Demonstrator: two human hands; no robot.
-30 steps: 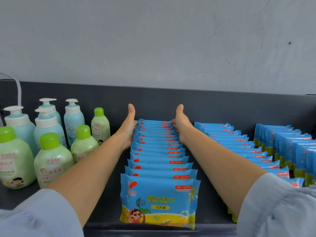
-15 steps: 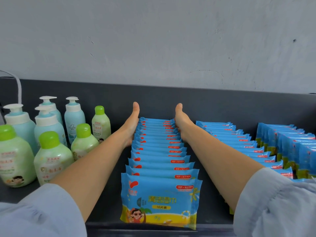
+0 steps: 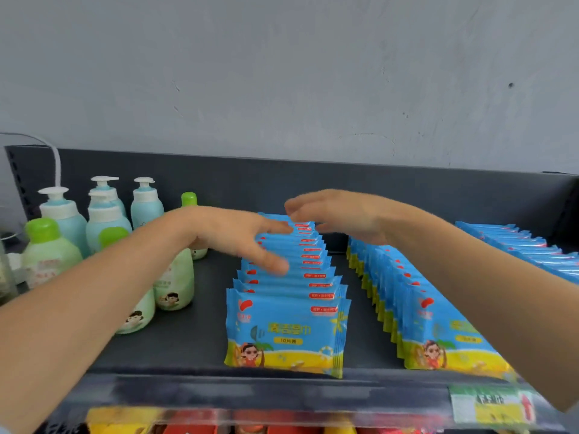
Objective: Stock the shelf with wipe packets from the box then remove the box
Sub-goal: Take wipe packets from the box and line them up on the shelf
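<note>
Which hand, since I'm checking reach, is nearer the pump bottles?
Left. The left hand is just right of the pump bottles; the right hand is farther right.

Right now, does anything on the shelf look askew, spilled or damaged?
Nothing stands out. The packet rows stand in even lines on the shelf; the bottles are upright, caps on. The left hand and right hand are open over the middle row, holding nothing. No box is in view.

left hand point(image 3: 238, 239) blurred, right hand point(image 3: 341, 214) blurred, price tag point(image 3: 492, 402) unreadable
</note>
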